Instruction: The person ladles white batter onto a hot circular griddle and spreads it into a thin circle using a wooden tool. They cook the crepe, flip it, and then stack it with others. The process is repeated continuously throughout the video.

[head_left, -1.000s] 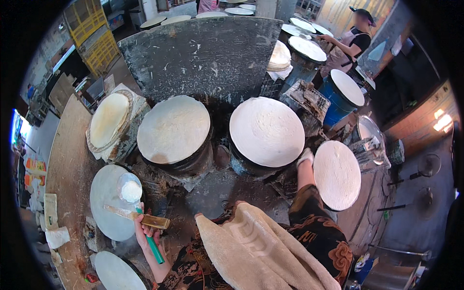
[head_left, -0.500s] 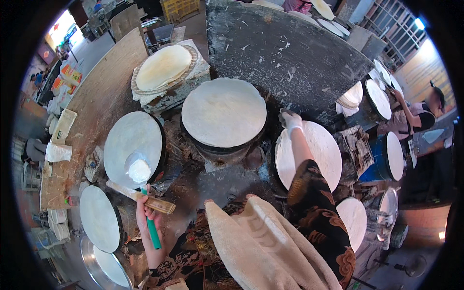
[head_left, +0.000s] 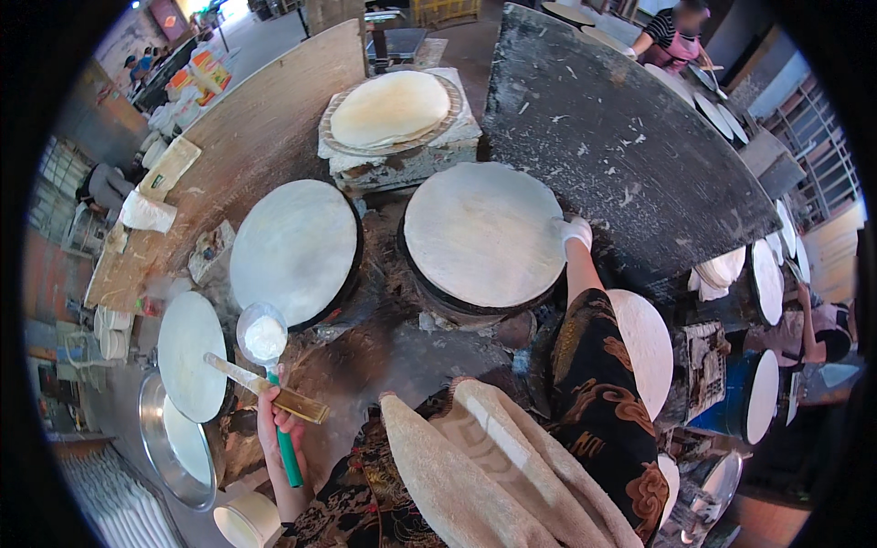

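Note:
My left hand (head_left: 281, 422) is closed round a ladle (head_left: 264, 340) with a green handle and white batter in its bowl. The same hand grips a flat wooden tool (head_left: 300, 405) lying crosswise; its kind is unclear. My right hand (head_left: 575, 232), in a white glove, is at the right edge of the middle round griddle (head_left: 408, 265). Its fingers appear to pinch the rim of the thin round sheet of dough (head_left: 480, 228) lying there. Left of it, another pale sheet (head_left: 294, 247) covers a second griddle, just beyond the ladle.
A stack of flatbreads (head_left: 391, 110) lies on a woven tray behind the griddles. Dark and pale boards (head_left: 621, 155) stand along the back. More sheets lie at the left (head_left: 192, 356) and right (head_left: 642, 342). A metal basin (head_left: 151, 429) sits lower left. Co-workers (head_left: 676, 36) are farther off.
My right hand has moved from the right griddle to the right rim of the middle one. The view has turned, shifting the griddles. My left hand still holds the ladle and wooden tool.

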The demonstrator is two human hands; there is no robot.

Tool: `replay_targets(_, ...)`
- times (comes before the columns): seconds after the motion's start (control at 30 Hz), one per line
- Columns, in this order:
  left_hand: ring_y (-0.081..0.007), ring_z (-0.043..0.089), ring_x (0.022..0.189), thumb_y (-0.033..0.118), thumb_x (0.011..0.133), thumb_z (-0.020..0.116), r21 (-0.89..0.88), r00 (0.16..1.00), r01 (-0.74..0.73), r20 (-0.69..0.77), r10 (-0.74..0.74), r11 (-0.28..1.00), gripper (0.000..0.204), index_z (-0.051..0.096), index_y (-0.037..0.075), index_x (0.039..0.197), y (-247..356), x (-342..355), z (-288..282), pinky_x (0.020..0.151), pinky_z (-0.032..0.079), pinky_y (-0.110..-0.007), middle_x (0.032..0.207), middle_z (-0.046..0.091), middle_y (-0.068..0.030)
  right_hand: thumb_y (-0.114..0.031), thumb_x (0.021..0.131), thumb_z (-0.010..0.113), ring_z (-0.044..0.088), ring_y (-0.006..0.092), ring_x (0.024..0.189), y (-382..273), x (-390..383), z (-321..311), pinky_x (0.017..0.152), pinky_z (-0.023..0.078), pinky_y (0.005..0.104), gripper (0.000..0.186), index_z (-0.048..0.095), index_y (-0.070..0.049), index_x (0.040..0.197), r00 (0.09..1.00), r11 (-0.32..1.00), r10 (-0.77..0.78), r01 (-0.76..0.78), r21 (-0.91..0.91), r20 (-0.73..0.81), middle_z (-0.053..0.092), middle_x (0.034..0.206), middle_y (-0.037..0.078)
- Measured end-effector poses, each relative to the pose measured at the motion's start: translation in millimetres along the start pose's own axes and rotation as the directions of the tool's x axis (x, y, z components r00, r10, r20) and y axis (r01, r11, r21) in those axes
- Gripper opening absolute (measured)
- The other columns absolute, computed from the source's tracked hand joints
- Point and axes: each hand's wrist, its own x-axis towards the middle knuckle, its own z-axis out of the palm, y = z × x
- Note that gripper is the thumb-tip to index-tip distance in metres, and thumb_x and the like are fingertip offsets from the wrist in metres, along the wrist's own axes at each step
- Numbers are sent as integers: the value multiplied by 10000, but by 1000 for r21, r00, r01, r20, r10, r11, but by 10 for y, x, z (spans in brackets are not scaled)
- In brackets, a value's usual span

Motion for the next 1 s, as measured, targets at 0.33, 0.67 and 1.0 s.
replay_targets(0.33,-19,325,354,74,859,506,27,1000,2,-20,-1,1000,482,382,-51,1307,158,96,-76,283,288,-168,512,370,81,-371,772,645,642,313,913,-482,-408,-406,830,472,382,390,689,-50,988,949,964,-238,257,71,-208,667,954,199)
replay_targets(0.67,-42,298,317,137,854,540,203,989,126,54,-140,971,142,494,98,983,621,382,-247,298,285,-176,460,356,68,-373,794,601,629,338,894,-1862,-1821,-1130,804,480,395,330,705,-104,954,746,810,-586,549,-207,-317,655,925,192)
replay_targets(1.0,-62,314,331,129,848,547,92,991,111,59,-117,989,104,534,101,947,908,656,-490,315,300,-184,480,363,62,-352,761,643,635,323,919,-3085,-1187,-953,824,467,377,390,681,-52,1007,766,792,-610,592,-145,-205,654,968,207)
